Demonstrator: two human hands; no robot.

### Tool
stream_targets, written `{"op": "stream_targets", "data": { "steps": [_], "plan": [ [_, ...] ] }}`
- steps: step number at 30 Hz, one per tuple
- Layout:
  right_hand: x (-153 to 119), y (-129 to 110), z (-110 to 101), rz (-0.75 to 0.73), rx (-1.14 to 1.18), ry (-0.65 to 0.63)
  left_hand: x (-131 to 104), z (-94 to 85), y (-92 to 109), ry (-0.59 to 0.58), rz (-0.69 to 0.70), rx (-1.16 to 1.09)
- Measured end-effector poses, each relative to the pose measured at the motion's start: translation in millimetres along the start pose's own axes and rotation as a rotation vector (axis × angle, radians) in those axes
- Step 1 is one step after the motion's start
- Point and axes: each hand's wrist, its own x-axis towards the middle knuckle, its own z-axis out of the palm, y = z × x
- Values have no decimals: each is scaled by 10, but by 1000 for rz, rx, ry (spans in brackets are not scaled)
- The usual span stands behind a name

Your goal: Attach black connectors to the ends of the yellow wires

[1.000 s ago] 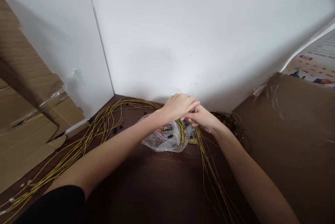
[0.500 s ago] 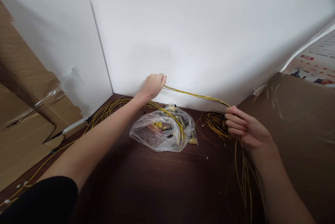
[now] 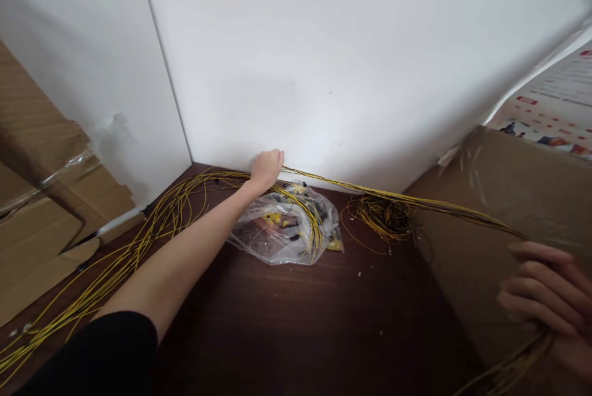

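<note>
My left hand (image 3: 268,169) is a fist against the foot of the white wall, closed round a bundle of thin yellow and black wires (image 3: 402,197). The bundle stretches taut to the right, where my right hand (image 3: 546,294), at the frame's edge, is curled round it. Loose ends of it hang below that hand. Under my left wrist lies a clear plastic bag (image 3: 277,239) with yellow and black parts inside. More wires (image 3: 319,232) cross over the bag, and others run along the left side behind my forearm.
A tangled coil of wire (image 3: 383,220) lies right of the bag on the dark brown tabletop (image 3: 296,309). Brown cardboard (image 3: 490,180) stands at the right, with a printed sheet (image 3: 546,118) above it. Torn, taped cardboard (image 3: 50,168) and white panels close in the left and back.
My right hand has swept right and down, so the wire span between my hands is longer. My left hand has dropped slightly. More wires show at the lower left.
</note>
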Motion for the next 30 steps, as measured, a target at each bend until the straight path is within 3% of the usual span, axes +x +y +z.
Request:
{"op": "stream_targets", "data": {
  "steps": [3,8,15,20,25,28,30],
  "plan": [
    [86,174,52,24,176,-8,60,90,50,-17,-121,-52],
    [417,443,81,62,173,2,95,254,155,-73,-220,-104],
    [708,611,-84,47,16,32,-22,372,269,-197,-183,-165],
    [679,649,-230,63,-94,47,-180,264,396,-257,-23,-140],
    [593,689,-266,99,-95,76,-375,189,665,-196,218,232],
    [543,721,-237,119,-75,74,-444,296,870,-177,524,179],
    [506,739,-218,134,-71,71,-484,435,998,-247,742,79]
  ]
}}
